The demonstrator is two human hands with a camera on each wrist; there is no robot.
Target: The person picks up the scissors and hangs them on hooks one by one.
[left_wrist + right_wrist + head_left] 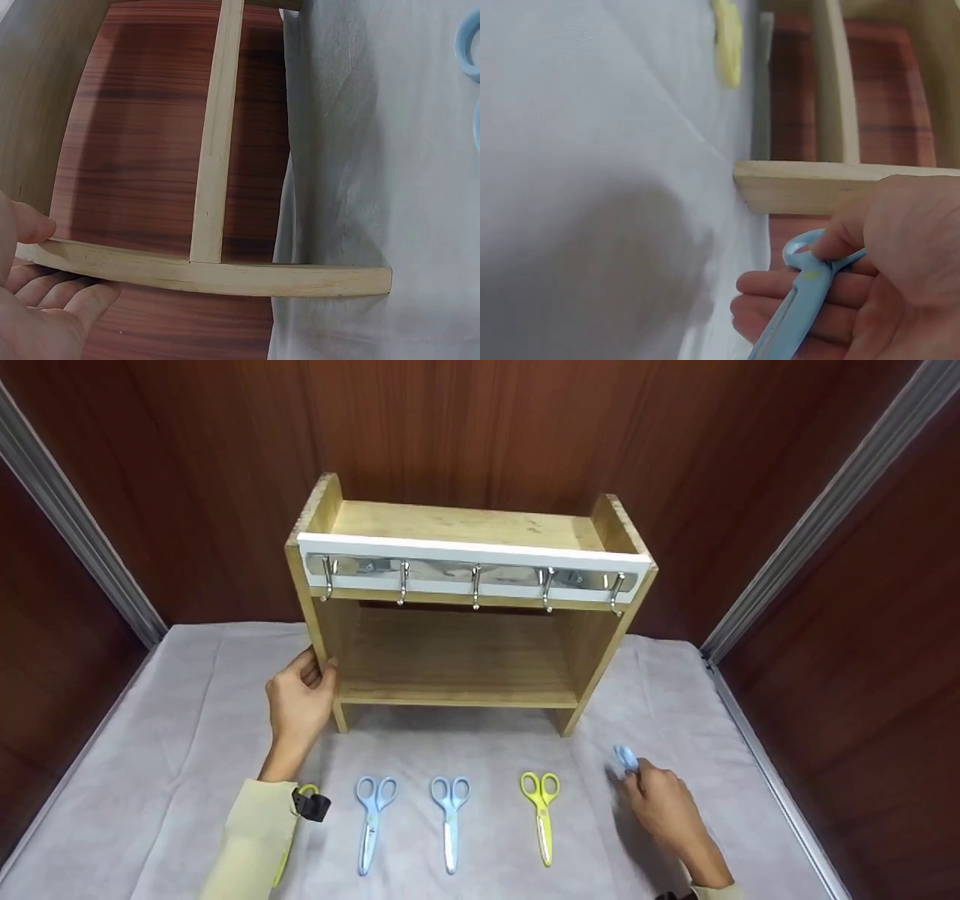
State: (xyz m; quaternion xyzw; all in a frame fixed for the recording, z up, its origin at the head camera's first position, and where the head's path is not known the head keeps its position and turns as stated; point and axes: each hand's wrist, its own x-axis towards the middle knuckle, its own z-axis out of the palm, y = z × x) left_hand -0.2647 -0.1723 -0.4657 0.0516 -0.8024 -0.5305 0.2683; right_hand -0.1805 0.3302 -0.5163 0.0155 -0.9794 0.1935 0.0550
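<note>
A wooden shelf rack [461,696] stands at the middle of the cloth, with a white board [442,579] carrying several metal hooks across its upper front. My left hand [300,701] grips the front edge of its left side panel [150,266], thumb on the inner face and fingers outside. In my right hand [667,806], to the right of the rack, I hold blue scissors [804,289]. The thumb presses them against the fingers just below the handle loops. The right wrist view shows them close to the rack's right leg [780,187]. No scissors hang on the hooks.
Two blue scissors [371,817] [450,821] and yellow-green scissors [541,814] lie in a row before the rack, loops toward it. Another yellow-green pair [282,864] is mostly hidden under my left sleeve. Dark wooden panels [480,427] wall in the back and sides.
</note>
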